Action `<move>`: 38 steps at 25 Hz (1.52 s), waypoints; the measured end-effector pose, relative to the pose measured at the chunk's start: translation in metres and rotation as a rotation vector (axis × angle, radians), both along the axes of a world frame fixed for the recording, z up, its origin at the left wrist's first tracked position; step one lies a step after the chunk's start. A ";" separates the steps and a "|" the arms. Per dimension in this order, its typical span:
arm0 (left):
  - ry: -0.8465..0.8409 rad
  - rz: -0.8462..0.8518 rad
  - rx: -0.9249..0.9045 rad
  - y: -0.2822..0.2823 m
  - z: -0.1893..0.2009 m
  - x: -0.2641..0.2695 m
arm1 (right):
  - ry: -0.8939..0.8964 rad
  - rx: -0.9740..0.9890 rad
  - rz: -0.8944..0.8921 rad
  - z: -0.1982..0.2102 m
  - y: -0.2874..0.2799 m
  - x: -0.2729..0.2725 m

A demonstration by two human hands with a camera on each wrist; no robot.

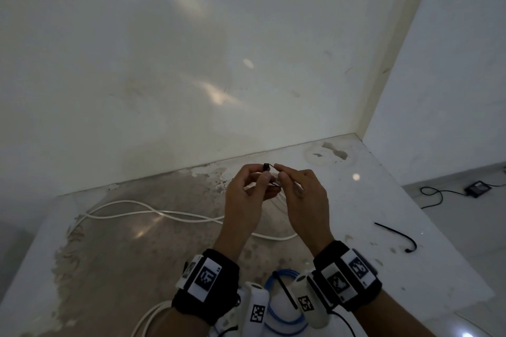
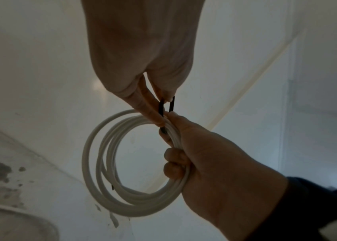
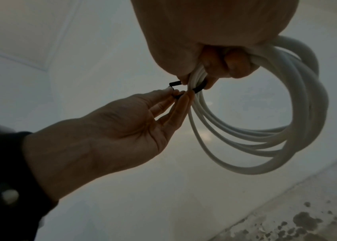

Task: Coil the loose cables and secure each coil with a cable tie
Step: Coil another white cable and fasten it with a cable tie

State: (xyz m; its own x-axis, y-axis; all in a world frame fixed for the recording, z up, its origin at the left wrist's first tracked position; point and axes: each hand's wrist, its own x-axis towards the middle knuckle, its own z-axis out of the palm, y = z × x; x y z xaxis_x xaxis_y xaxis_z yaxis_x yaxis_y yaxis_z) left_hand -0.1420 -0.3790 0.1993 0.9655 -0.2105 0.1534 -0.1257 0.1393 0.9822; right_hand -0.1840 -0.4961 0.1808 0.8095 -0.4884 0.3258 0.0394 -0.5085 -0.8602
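A coil of white cable (image 3: 287, 138) hangs from my right hand (image 3: 215, 68), whose fingers are curled round the bunched strands. A black cable tie (image 3: 176, 84) is looped round the same bunch. My left hand (image 3: 177, 94) pinches the tie's free ends between thumb and fingertips. In the left wrist view the left hand (image 2: 159, 101) holds the two black tie (image 2: 171, 104) ends just above the coil (image 2: 93, 154), with the right hand (image 2: 176, 146) below. From the head view both hands, left (image 1: 264, 172) and right (image 1: 282, 175), meet above the table (image 1: 369, 200) at the tie's head (image 1: 267, 166); the coil is mostly hidden.
Loose white cable (image 1: 164, 213) trails across the stained table. A spare black tie (image 1: 402, 235) lies at the right, near the table's edge. A blue coil (image 1: 276, 312) with a black tie (image 1: 284, 293) sits near my wrists. Walls close the back and right.
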 end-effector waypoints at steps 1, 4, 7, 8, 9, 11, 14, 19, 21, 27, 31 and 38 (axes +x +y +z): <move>-0.002 -0.003 -0.009 0.000 0.001 0.000 | -0.013 0.007 0.000 0.000 0.000 0.001; 0.004 -0.019 -0.030 0.002 0.002 0.000 | -0.042 0.017 0.000 0.001 0.000 0.002; 0.011 -0.035 -0.028 0.005 0.003 0.001 | -0.049 0.000 0.008 0.001 0.001 0.003; 0.022 -0.036 -0.033 0.005 0.004 0.002 | -0.052 -0.001 0.010 0.001 0.001 0.003; 0.028 -0.037 -0.039 0.006 0.004 0.001 | -0.053 -0.002 0.012 0.001 0.001 0.003; 0.020 -0.045 -0.042 0.008 0.004 0.001 | -0.054 -0.004 0.014 0.000 0.001 0.005; 0.004 -0.064 -0.032 0.010 0.004 0.001 | -0.060 -0.012 0.036 0.000 0.002 0.005; -0.007 -0.048 -0.030 0.013 -0.001 0.003 | -0.075 -0.059 0.050 0.002 0.005 0.004; -0.028 -0.042 -0.025 0.014 -0.003 0.003 | -0.075 -0.065 0.047 0.003 0.007 0.005; -0.052 -0.036 0.015 0.017 -0.004 0.005 | -0.052 -0.107 0.041 0.003 0.008 0.008; -0.083 -0.049 0.062 0.018 -0.005 0.006 | -0.042 -0.130 0.048 0.001 0.009 0.008; -0.072 -0.020 0.077 0.019 -0.007 0.009 | -0.081 -0.307 -0.002 -0.002 0.016 0.009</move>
